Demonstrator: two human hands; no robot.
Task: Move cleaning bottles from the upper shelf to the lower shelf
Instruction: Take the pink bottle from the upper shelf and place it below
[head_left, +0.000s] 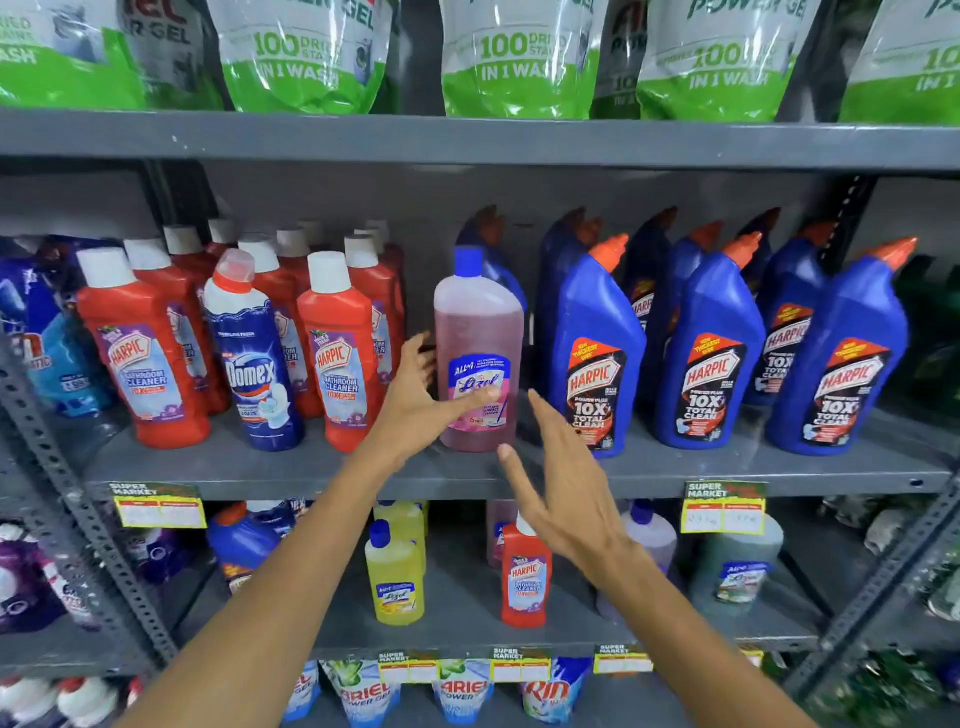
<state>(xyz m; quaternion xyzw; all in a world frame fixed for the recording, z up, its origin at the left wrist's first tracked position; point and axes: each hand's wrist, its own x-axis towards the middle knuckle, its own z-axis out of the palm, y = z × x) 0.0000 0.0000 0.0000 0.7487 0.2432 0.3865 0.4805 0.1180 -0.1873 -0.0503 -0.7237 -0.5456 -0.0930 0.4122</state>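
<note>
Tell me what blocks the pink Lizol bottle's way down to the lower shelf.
Nothing visible blocks the pink translucent Lizol bottle. On the grey metal lower shelf, bare space lies between the yellow bottle and red Harpic bottle.

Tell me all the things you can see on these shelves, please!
Green-and-white pouches: at least five, top shelf.
Red Harpic bottles: several rows, white caps, upper shelf, left.
Domex bottle: one, blue and white, among the red ones.
Pink Lizol bottle: one, blue cap, upper shelf, middle.
Blue Harpic bottles: many, orange caps, upper shelf, right.
Yellow Lizol bottles: at least two, lower shelf, middle.
Small red Harpic bottle: one, lower shelf, right of the yellow ones.
Price tags: several, yellow, on the shelf edges.
Ariel pouches: a few, bottom shelf.
Left hand: open, thumb across the pink bottle's label.
Right hand: open, in front of the shelf edge, holding nothing.
</note>
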